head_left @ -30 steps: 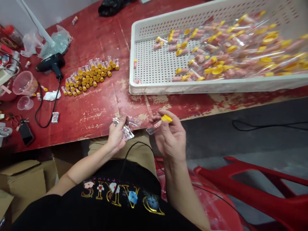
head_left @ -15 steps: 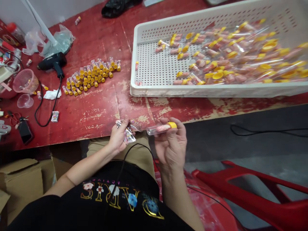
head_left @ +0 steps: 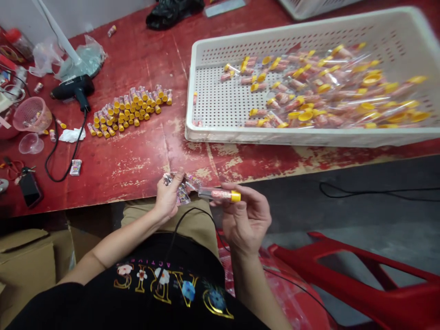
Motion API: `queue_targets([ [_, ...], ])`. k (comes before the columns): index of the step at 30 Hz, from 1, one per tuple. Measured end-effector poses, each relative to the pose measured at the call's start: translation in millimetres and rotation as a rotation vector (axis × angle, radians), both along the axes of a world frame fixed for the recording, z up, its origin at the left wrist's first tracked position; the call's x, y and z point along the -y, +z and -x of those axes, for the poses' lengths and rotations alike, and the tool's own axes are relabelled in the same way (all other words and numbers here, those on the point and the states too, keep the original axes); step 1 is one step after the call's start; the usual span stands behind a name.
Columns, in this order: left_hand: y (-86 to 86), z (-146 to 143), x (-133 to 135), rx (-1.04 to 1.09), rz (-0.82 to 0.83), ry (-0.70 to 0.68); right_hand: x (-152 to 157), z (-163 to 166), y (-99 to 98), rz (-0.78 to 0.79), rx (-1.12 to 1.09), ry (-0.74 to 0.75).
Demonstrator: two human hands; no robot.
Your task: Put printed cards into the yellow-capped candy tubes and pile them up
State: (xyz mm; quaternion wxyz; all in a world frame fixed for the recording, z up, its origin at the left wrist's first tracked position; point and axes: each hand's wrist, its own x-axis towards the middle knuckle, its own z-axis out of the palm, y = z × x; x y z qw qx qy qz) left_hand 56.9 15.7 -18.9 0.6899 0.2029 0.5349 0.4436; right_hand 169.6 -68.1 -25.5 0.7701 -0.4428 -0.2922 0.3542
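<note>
Clear plastic, a yellow cap and pink contents make up the slim tube (head_left: 217, 194) held by the right hand (head_left: 246, 222) just past the front edge of the scuffed red tabletop (head_left: 137, 158). The thumb and fingers are closed around its capped end, while the transparent end points toward the left hand (head_left: 167, 196). That hand pinches a few shiny, printed film wrappers (head_left: 183, 196) between thumb and fingers; whether the tube touches them, I cannot tell.

Beyond the hands, a long white perforated plastic basket (head_left: 292, 136) holds many loose yellow-capped tubes (head_left: 318, 98), heaped mostly toward its right side. Left of it, a tight cluster of wrapped yellow-capped tubes (head_left: 132, 107) lies on the tabletop, caps facing the person. Farther left rests a black pistol-shaped blower (head_left: 73, 88) with a looping black cord (head_left: 51, 168), near a crumpled white tissue (head_left: 71, 134) and a pink mesh plastic bowl (head_left: 32, 115). A black phone (head_left: 30, 189) lies near the front edge. Below, at right, stands a red plastic chair (head_left: 364, 284).
</note>
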Motion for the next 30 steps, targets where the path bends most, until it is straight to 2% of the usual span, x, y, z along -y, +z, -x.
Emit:
queue_targets([
  [6, 0.4, 2.1, -0.4, -0.031, -0.007, -0.068, -0.1, -8.3, -3.2, 0.058, -0.037, -0.067],
  [12, -0.7, 1.8, -4.2, -0.03, -0.065, -0.097, 6.4, -17.2, -1.7, 0.126, -0.08, 0.003],
  [18, 5.3, 2.2, -0.8, -0.031, -0.021, -0.177, 11.0, -19.9, -9.7, 0.154, -0.095, 0.026],
  [25, 12.9, 3.9, 1.7, 0.058, 0.009, -0.245, 14.1, -14.7, -10.8, 0.118, 0.163, 0.227],
  [28, 14.0, 6.6, 3.5, 0.088, -0.01, -0.233, 5.0, -5.3, -9.0, 0.147, 0.375, 0.199],
  [30, 14.6, 9.6, 4.4, 0.096, -0.043, -0.218, -3.6, 1.3, -8.1, 0.14, 0.455, 0.106],
])
